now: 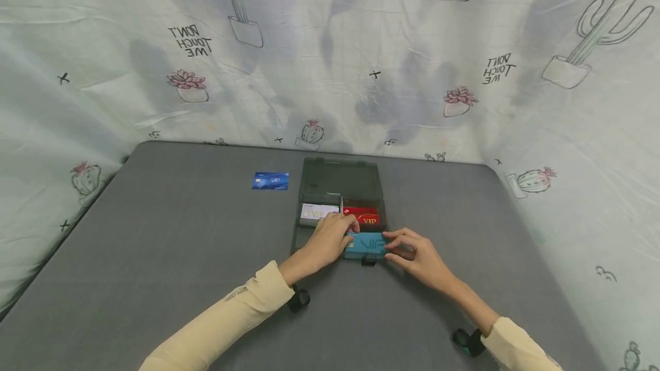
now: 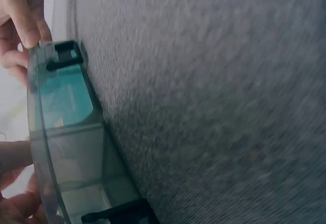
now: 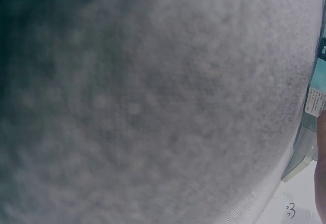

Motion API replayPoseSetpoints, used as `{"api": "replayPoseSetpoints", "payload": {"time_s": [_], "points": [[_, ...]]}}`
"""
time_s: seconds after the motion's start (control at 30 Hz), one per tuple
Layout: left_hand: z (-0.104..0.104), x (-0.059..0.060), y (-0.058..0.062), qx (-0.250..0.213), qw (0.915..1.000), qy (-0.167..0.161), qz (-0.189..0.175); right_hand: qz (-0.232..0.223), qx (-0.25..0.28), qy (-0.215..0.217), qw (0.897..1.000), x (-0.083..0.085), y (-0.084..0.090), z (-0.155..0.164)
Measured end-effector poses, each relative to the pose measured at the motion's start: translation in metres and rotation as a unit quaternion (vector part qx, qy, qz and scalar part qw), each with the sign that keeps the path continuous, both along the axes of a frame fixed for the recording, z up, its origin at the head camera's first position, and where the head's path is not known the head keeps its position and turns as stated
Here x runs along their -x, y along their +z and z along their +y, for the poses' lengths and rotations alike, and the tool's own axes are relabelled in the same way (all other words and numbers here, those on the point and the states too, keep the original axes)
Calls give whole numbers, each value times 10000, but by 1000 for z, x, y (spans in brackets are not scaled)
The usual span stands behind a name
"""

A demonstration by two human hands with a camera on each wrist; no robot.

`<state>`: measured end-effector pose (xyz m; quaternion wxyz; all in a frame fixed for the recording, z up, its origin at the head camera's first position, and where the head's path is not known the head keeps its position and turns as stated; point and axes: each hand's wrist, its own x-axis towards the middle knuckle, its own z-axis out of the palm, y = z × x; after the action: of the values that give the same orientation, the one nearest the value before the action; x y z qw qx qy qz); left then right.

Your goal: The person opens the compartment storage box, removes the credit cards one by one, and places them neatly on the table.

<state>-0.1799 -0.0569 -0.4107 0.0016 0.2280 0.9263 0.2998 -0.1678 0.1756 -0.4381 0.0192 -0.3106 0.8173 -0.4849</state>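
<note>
1. Nearest to where I stand are the two cream sleeves (image 1: 227, 319), one forearm coming in from the lower left and the other from the lower right, both angled inward toward the middle of the bench (image 1: 154, 256).
2. The left hand (image 1: 330, 239) lies palm down over the front left part of the card box (image 1: 337, 188), fingers stretched forward and loosely bent, their tips touching the left edge of the teal VIP card (image 1: 365, 245). Whether it truly pinches the card I cannot tell.
3. The right hand (image 1: 415, 253) meets the same card from the right, thumb and fingers closed on its right edge, wrist low over the bench.
4. The teal card sits at the front of the box, flat or nearly so, between the two hands.
5. Behind it, inside the box, a white VIP card (image 1: 318, 212) lies on the left and a red VIP card (image 1: 362, 217) on the right; the dark translucent lid stands open at the back.
6. A blue VIP card (image 1: 270, 180) lies by itself on the bench, to the left of the box and apart from it.
7. The bench is covered in plain grey fabric. A pale cloth backdrop (image 1: 129, 73) printed with cacti, potted plants and mirrored lettering hangs round it on three sides.
</note>
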Motion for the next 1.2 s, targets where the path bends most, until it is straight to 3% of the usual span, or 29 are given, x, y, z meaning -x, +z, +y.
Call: {"api": "replayPoseSetpoints", "payload": {"time_s": [0.17,0.37,0.47,0.7,0.87,1.2], "points": [[4,9,3,-59,9998,-34,189,-34,-30,-17,10000,0,0,2],[9,13,8,-760,9966,-322,-67,-8,-47,-39,10000,-11,22,-9],[7,13,5,-967,9939,-491,-196,-18,-16,-14,10000,-12,22,-11],[-5,11,1,-990,9835,-1092,-1045,-100,-89,-88,9999,-15,22,-13],[-10,11,0,-989,9772,-1239,-1414,-63,-134,-126,9998,-15,18,-12],[-18,8,-4,-1274,9761,-1182,-1305,122,-133,-126,9998,-7,-12,-2]]}}
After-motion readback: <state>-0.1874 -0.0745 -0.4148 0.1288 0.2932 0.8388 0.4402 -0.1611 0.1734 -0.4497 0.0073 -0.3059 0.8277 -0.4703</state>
